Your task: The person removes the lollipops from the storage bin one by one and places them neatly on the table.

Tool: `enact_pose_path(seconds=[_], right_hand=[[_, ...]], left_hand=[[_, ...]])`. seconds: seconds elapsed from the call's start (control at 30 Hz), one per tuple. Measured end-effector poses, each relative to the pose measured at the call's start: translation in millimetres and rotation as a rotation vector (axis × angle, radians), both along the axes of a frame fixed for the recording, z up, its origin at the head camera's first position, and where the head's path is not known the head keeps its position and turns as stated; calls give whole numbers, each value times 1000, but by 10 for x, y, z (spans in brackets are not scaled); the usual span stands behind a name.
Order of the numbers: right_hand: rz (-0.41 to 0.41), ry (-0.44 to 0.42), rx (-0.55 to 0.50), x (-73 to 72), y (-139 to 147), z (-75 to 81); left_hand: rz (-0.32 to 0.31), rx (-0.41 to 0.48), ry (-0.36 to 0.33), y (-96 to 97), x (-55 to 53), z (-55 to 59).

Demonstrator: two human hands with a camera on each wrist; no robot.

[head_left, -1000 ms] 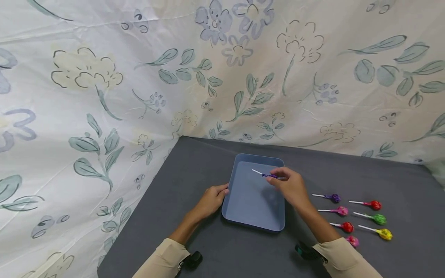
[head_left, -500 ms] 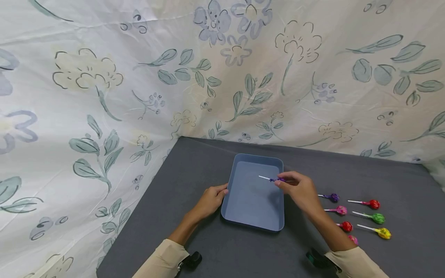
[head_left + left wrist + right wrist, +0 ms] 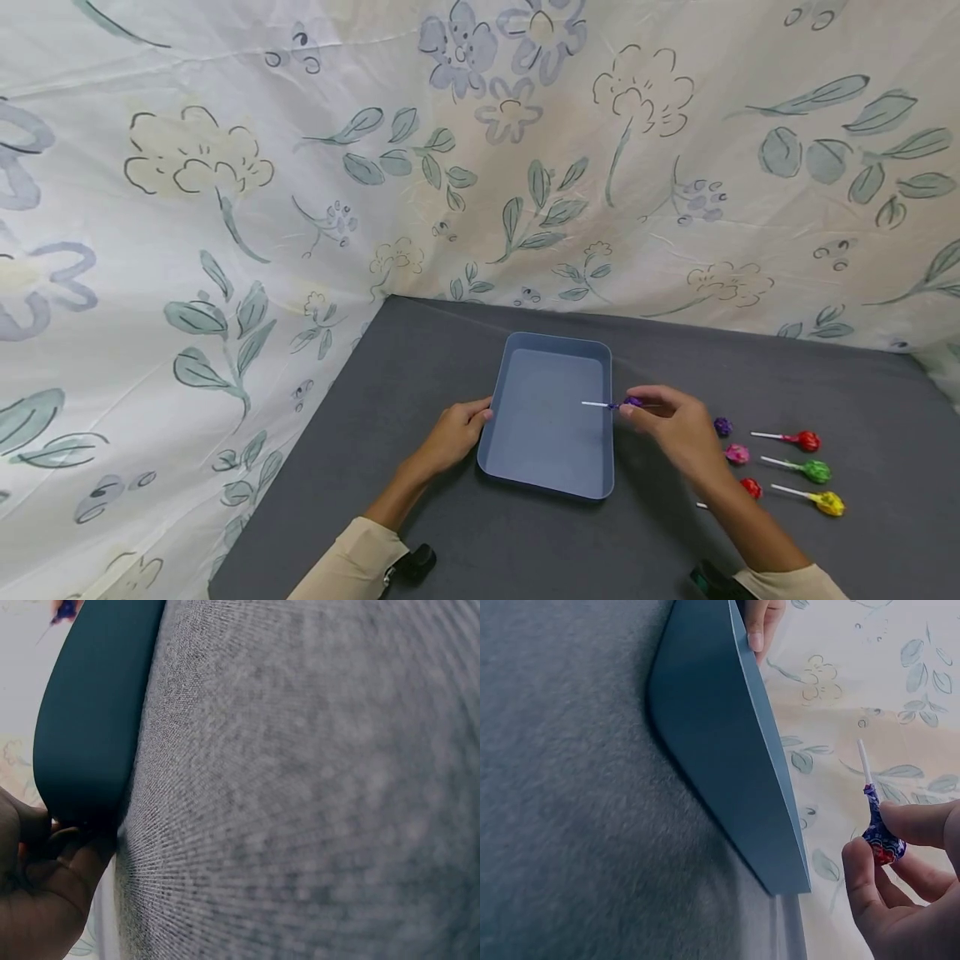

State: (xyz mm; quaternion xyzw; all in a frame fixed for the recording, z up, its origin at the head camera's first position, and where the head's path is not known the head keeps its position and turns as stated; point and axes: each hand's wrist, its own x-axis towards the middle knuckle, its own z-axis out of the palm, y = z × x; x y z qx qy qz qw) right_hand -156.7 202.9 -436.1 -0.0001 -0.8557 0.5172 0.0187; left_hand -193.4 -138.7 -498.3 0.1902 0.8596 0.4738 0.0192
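Note:
At its left rim, a shallow blue-grey rectangular tray [image 3: 545, 417] is gripped by my left hand [image 3: 454, 433], thumb over the edge. The left wrist view has my left fingers [image 3: 71, 862] at the dark corner of the tray. My right hand [image 3: 671, 425] pinches a purple-wrapped lollipop [image 3: 632, 402] by its head between thumb and fingers. Its white stick points left, above the tray's right rim. Seen from the right wrist, the lollipop [image 3: 883, 844] is held up apart from the tray wall [image 3: 712, 727].
On the dark grey cloth [image 3: 442, 342] to the right lie several lollipops, among them a purple one [image 3: 723, 427], a green one [image 3: 816, 472] and a yellow one [image 3: 829, 503]. My right forearm partly covers a red one [image 3: 752, 488]. Floral fabric [image 3: 525, 167] hangs behind.
My right hand has moved right and nearer with the purple lollipop, from over the tray to its right rim. My left hand and the tray have stayed nearly in place.

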Motion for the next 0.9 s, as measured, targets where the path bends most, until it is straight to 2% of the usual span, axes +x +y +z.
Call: enact_pose_path(seconds=[0.37, 0.7, 0.9], right_hand=[[-43, -2, 24, 71, 246, -41], [-79, -105, 68, 171, 425, -55], [-116, -125, 104, 231, 553, -70]], left_hand=[[12, -10, -23, 35, -13, 38], [11, -5, -6, 41, 1, 46], [11, 17, -24, 38, -8, 33]])
